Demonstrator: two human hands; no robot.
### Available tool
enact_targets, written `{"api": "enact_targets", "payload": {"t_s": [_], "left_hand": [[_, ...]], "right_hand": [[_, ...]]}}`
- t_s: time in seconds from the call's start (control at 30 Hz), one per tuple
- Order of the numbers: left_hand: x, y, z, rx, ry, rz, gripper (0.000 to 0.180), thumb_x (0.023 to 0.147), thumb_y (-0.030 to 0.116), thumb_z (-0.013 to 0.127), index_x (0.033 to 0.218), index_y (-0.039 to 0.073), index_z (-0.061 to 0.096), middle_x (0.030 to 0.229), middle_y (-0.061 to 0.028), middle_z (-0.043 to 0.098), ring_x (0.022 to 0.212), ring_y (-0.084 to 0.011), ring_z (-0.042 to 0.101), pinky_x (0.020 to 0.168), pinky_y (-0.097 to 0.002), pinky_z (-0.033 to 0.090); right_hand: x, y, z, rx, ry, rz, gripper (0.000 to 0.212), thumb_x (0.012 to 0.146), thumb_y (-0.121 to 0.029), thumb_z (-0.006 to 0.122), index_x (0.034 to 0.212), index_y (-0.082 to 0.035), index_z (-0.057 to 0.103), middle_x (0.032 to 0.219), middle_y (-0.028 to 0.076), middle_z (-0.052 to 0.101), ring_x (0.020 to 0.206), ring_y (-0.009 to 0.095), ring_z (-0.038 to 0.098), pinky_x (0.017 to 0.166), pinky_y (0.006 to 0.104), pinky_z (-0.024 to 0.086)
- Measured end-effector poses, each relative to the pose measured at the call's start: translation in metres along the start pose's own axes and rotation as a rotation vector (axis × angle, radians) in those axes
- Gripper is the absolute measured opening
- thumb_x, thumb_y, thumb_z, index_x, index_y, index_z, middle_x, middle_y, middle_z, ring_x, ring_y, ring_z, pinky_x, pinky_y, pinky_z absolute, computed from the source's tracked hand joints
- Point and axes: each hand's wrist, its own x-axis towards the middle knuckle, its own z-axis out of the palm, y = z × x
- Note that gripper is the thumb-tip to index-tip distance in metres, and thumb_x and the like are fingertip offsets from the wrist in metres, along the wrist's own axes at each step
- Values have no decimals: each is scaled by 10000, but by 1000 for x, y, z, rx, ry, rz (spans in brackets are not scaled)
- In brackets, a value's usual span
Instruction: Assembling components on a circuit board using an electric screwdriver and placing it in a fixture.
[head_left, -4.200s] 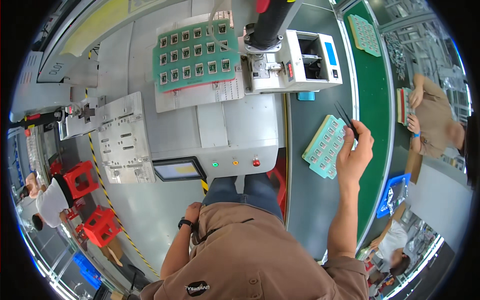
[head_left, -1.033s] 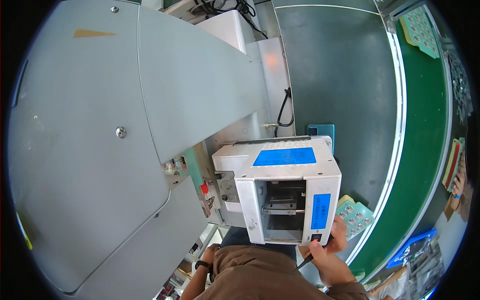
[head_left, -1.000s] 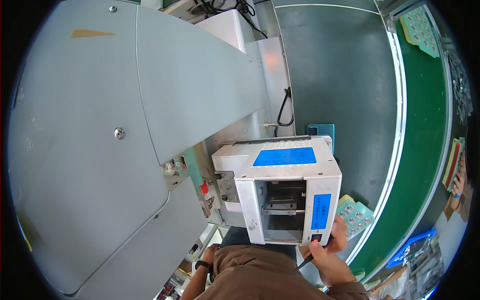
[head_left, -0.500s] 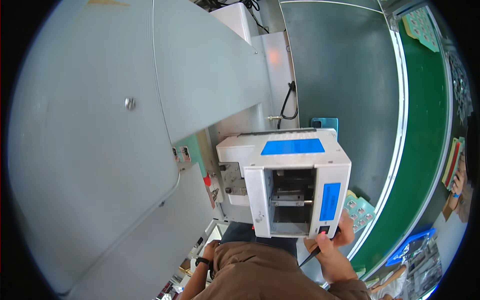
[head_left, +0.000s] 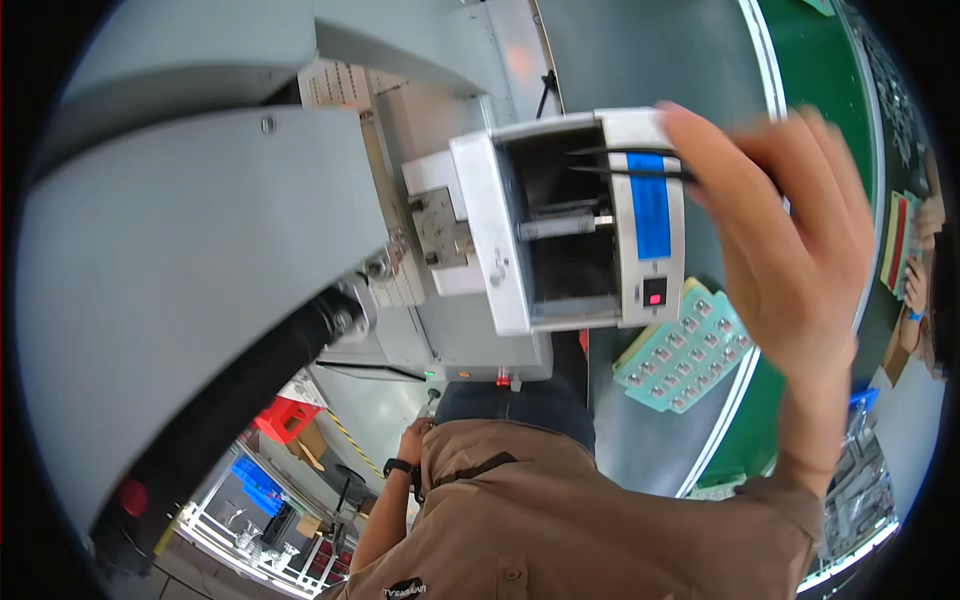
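Note:
My right hand [head_left: 790, 230], blurred by motion, holds black tweezers [head_left: 635, 173]. Their two tips are apart and point left across the open front of a white boxy machine [head_left: 650, 290]. This machine has a blue label, a dark recess with a metal bar [head_left: 560, 227] across it, and a rocker switch [head_left: 655, 292] with a red light. Low by my waist, my left hand [head_left: 415, 438] is curled closed, with a black band on its wrist. Near its fingers is a small metal knob [head_left: 433, 396]. What the left fingers hold, if anything, is too small to make out.
A green tray [head_left: 685, 350] with rows of small metal parts lies right of the white machine. Large grey machine covers [head_left: 210, 220] fill the left side. A red bin [head_left: 287, 418] stands on the floor behind. Another person's hand [head_left: 914, 285] is at the far right.
My right hand has risen from beside the switch to the white machine's upper right, bringing the tweezers over its opening. The view has shifted, showing more of the green tray and floor.

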Motion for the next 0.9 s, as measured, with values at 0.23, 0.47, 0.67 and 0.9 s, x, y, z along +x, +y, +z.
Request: {"api": "enact_targets", "payload": {"t_s": [0.23,0.47,0.67,0.9], "left_hand": [[-5,-15,13,-77,44,59,298,956,242,497,1128,38,631,943,-173,687,889,-267,672,770,-351,509],[-2,-44,33,-118,23,97,297,960,229,480,1129,34,626,923,-179,683,868,-251,663,761,-347,501],[-6,-71,50,-117,36,104,296,966,232,469,1121,39,631,917,-177,670,866,-293,651,757,-361,490],[-1,-83,61,-175,48,163,286,951,171,459,1100,-5,628,923,-194,667,862,-284,646,768,-359,490]], "right_hand": [[63,-24,-10,-261,-541,-367,136,772,-166,648,827,-55,705,989,52,626,942,203,566,921,302,456],[71,-35,0,-320,-712,-378,112,767,-48,587,705,20,650,732,160,635,715,273,635,651,353,525],[80,-52,4,-264,-787,-377,117,776,-25,557,717,39,636,680,192,616,662,314,632,607,383,514],[75,-57,-5,-346,-835,-379,142,801,-24,539,712,39,630,682,196,618,676,314,636,616,384,508]]}}
